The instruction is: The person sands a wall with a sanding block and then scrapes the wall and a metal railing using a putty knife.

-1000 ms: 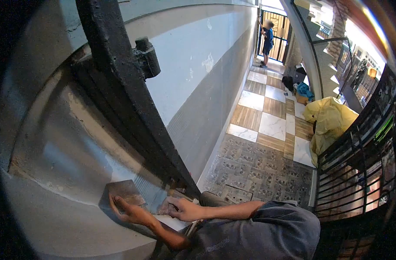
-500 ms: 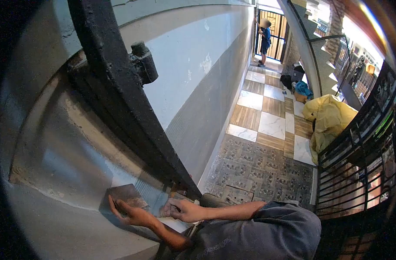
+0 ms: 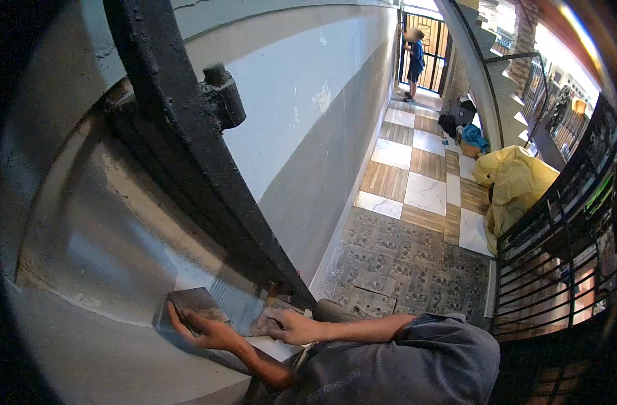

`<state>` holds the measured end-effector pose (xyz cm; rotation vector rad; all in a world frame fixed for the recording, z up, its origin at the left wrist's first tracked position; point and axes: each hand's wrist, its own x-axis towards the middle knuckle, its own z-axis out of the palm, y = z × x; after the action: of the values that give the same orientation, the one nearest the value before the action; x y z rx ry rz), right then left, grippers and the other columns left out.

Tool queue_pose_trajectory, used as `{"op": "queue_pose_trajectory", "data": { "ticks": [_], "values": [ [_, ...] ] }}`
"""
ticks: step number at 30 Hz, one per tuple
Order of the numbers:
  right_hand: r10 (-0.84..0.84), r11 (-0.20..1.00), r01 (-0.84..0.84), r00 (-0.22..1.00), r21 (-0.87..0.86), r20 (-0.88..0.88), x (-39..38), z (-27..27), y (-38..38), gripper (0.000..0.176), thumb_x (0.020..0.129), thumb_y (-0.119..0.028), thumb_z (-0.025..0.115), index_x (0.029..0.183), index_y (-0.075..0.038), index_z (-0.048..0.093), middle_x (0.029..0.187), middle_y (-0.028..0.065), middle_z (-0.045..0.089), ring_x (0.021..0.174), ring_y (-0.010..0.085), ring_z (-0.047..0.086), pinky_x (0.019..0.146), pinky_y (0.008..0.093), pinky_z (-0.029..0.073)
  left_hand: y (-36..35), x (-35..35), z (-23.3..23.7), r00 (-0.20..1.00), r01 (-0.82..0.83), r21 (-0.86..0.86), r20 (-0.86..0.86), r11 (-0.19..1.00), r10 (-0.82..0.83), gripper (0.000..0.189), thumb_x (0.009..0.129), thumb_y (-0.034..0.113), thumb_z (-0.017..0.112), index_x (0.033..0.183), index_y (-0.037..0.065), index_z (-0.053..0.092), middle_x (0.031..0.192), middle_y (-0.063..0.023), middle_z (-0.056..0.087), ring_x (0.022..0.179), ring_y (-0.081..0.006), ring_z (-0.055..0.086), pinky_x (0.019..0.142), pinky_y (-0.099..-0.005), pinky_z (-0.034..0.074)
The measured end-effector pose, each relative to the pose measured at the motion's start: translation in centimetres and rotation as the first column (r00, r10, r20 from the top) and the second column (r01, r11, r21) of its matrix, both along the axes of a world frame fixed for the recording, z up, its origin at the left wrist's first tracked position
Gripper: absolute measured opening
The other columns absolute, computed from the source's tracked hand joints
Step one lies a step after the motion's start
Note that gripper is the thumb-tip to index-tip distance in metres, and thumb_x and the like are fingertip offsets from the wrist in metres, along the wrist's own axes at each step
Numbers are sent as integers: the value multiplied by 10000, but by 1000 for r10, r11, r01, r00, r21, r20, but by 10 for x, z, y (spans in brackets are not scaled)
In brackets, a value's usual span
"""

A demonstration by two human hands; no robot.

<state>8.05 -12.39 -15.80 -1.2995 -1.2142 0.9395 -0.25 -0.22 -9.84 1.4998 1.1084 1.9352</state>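
At the lower left, my left hand [image 3: 210, 332] is curled at the near edge of a dark, flat, square piece [image 3: 199, 302], gripping it low against the wall. My right hand [image 3: 291, 327] is beside it to the right, with its fingers closed; what they hold is too small and blurred to name. Under and between the hands lies a pale bluish surface with fine ridges [image 3: 237, 297]. Both hands are close below the lower end of a thick black metal beam [image 3: 207, 169].
A grey-and-white wall [image 3: 302, 128] runs along the passage. Dark patterned tiles [image 3: 416, 270] meet checkered tiles [image 3: 426, 192]. Yellow cloth [image 3: 518, 185] is at right beside a black railing [image 3: 545, 290]. A person [image 3: 414, 64] stands by the far gate [image 3: 433, 50]; stairs [image 3: 501, 88] rise at upper right.
The far person's arm and head have shifted slightly. The view has moved a little; both hands stay in nearly the same places.
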Motion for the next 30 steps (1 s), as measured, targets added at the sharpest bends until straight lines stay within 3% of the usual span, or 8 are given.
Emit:
{"op": "queue_pose_trajectory", "data": {
  "ticks": [4, 7, 9, 16, 18, 22, 24, 30],
  "values": [
    [2, 1000, -2, 1000, 15, -27, -1, -7, 1, 163, 883, -156, 526, 995, -43, 492, 767, 77, 536, 691, 150, 519, 619, 308, 418, -3, 0, 3, 999, -8, -19, -44, 1000, 7, 302, 936, 138, 421, 1180, -17, 508, 1232, -192, 489, 1147, -306, 477, 973, -415, 400],
    [-30, 997, 31, 999, 66, -20, 1, 3, -2, 151, 876, -164, 517, 924, -30, 468, 724, 110, 522, 678, 216, 532, 619, 340, 420, -4, 2, 4, 999, -15, -18, -52, 1000, 14, 298, 939, 131, 408, 1176, -17, 513, 1229, -192, 493, 1146, -301, 478, 972, -411, 400],
    [-20, 997, 18, 1000, 69, 25, 2, 2, -2, 145, 873, -114, 507, 998, -42, 499, 785, 75, 535, 704, 151, 523, 639, 304, 421, 0, 1, -2, 997, -18, 7, -78, 1000, 19, 297, 941, 130, 405, 1174, -19, 514, 1227, -191, 494, 1142, -300, 482, 969, -409, 402],
    [-23, 996, 24, 1000, 88, -15, -2, -8, 0, 156, 855, -88, 501, 1003, -39, 499, 818, 74, 537, 715, 146, 525, 643, 297, 428, -3, 2, 2, 997, 22, 0, -79, 1000, -22, 302, 947, 139, 402, 1176, -26, 509, 1222, -196, 496, 1130, -303, 492, 963, -411, 408],
    [-24, 996, 31, 997, 87, -78, -4, -6, 0, 131, 893, -163, 498, 917, -38, 466, 709, 104, 517, 661, 196, 524, 609, 338, 423, -1, 1, 1, 997, 16, 0, -72, 1000, -16, 304, 948, 144, 403, 1177, -26, 509, 1223, -197, 495, 1127, -304, 495, 960, -409, 411],
    [-24, 999, 27, 997, 47, -70, -4, -4, -1, 150, 904, -187, 491, 916, -41, 462, 686, 103, 516, 632, 193, 521, 586, 343, 423, 0, 0, 0, 995, -17, -1, -99, 1000, 17, 308, 948, 154, 408, 1177, -26, 508, 1229, -199, 491, 1121, -308, 501, 955, -401, 418],
    [28, 999, -29, 998, -26, -63, -2, -1, -2, 153, 890, -152, 496, 1010, -56, 497, 759, 61, 530, 689, 140, 515, 615, 300, 417, -2, -1, 2, 995, -8, -15, -96, 1000, 6, 309, 949, 158, 409, 1177, -25, 509, 1231, -199, 490, 1125, -308, 498, 957, -400, 416],
    [27, 999, -26, 999, 44, -28, -2, -12, -2, 170, 879, -147, 507, 1020, -53, 494, 799, 79, 541, 714, 152, 529, 633, 312, 424, 2, -2, -3, 995, -1, 31, -99, 1000, 4, 321, 952, 180, 410, 1188, -14, 507, 1234, -188, 494, 1134, -302, 492, 963, -398, 409]
  ]
}}
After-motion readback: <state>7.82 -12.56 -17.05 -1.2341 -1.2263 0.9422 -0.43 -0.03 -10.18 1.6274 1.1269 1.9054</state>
